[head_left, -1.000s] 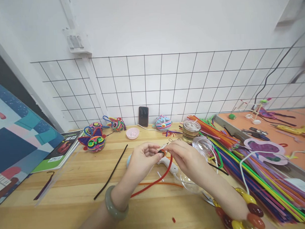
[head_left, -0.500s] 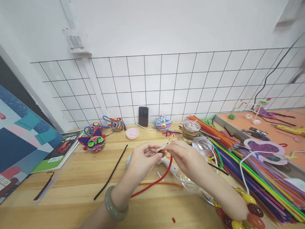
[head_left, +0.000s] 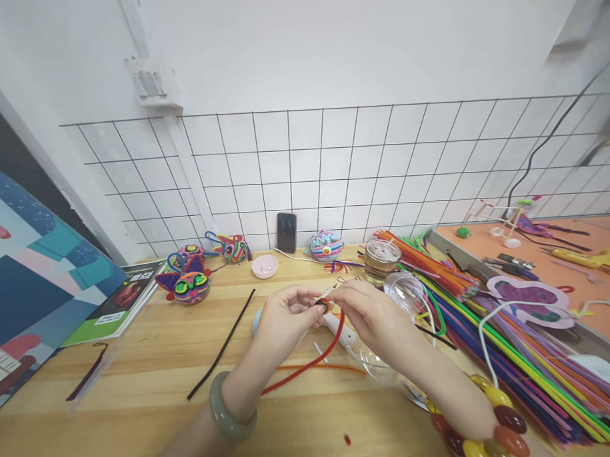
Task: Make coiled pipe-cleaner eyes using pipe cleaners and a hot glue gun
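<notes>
Near the middle of the table, my left hand (head_left: 284, 317) pinches a small black-and-orange coil (head_left: 322, 306) between thumb and fingers. My right hand (head_left: 364, 313) is closed against the same coil, its fingertips at the red pipe cleaner (head_left: 310, 365), which loops down from there and curves left over the table. Beneath the hands lies a white corded tool (head_left: 345, 335), partly hidden, probably a glue gun. An orange pipe cleaner (head_left: 334, 367) rests below it, and a black pipe cleaner (head_left: 222, 345) lies left of my left hand.
Colourful wrapped ornaments (head_left: 193, 287) sit at the back left, near a pink dish (head_left: 265, 266) and a phone (head_left: 286, 232) against the wall. A lidded jar (head_left: 382, 262) and a large pile of pipe cleaners (head_left: 509, 355) occupy the right. Scissors (head_left: 415, 396) lie by my right forearm.
Both hands stay in almost the same place around the coil, with only very slight finger movement. The red pipe cleaner keeps its curve.
</notes>
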`<act>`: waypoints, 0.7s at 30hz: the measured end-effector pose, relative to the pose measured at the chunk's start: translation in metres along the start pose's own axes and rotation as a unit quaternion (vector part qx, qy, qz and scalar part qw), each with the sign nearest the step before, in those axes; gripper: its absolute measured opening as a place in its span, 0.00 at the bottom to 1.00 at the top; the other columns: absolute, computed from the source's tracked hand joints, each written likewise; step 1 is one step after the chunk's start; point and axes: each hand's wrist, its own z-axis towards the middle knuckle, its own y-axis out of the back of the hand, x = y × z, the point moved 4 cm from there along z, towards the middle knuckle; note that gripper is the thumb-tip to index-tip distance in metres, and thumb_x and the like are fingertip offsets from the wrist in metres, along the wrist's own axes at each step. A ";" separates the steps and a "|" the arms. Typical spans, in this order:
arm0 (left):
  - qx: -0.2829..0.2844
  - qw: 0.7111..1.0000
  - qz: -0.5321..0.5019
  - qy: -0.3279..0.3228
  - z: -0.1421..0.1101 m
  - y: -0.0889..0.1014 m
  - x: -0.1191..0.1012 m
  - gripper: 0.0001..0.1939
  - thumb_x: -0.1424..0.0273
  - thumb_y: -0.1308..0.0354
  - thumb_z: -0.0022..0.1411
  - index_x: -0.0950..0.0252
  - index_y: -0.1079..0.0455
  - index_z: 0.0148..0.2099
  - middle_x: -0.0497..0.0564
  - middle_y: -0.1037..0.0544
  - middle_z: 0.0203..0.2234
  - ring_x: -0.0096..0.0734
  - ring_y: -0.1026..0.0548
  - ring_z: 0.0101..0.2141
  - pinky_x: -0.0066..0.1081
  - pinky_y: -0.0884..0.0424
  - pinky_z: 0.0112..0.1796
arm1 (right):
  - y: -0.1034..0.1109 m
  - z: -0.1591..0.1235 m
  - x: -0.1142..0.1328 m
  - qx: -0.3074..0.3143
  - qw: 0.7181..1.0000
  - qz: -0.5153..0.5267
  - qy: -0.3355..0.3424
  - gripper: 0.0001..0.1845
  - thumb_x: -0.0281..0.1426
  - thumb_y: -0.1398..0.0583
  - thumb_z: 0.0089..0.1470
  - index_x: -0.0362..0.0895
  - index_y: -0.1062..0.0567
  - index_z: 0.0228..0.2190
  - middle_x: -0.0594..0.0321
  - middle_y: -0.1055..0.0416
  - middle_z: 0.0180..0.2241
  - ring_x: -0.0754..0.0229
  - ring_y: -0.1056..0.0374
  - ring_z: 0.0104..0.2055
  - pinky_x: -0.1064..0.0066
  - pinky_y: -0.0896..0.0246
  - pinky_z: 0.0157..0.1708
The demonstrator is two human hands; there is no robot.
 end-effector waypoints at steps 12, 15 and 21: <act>-0.001 1.000 -0.001 0.012 -0.001 -0.001 -0.004 0.12 0.72 0.34 0.38 0.70 0.28 0.30 0.49 0.25 0.19 0.24 0.28 0.20 0.25 0.31 0.24 | 0.000 -0.001 -0.001 -0.002 1.000 0.004 -0.002 0.14 0.20 0.50 0.54 0.43 0.28 0.39 0.56 0.29 0.33 0.58 0.33 0.36 0.66 0.36 0.35; -0.002 1.000 0.002 0.018 -0.002 -0.002 -0.004 0.12 0.71 0.34 0.37 0.69 0.27 0.29 0.49 0.25 0.19 0.24 0.28 0.20 0.25 0.31 0.24 | 0.000 -0.001 -0.001 -0.005 1.000 0.004 0.001 0.14 0.19 0.49 0.54 0.43 0.28 0.39 0.56 0.29 0.33 0.58 0.33 0.36 0.66 0.36 0.35; -0.002 1.000 -0.001 0.023 -0.001 -0.001 -0.002 0.12 0.70 0.33 0.37 0.69 0.26 0.28 0.50 0.24 0.20 0.26 0.28 0.21 0.26 0.30 0.26 | 0.001 -0.001 -0.001 -0.009 1.000 0.008 0.008 0.15 0.19 0.49 0.54 0.44 0.28 0.39 0.57 0.29 0.33 0.59 0.33 0.35 0.68 0.35 0.34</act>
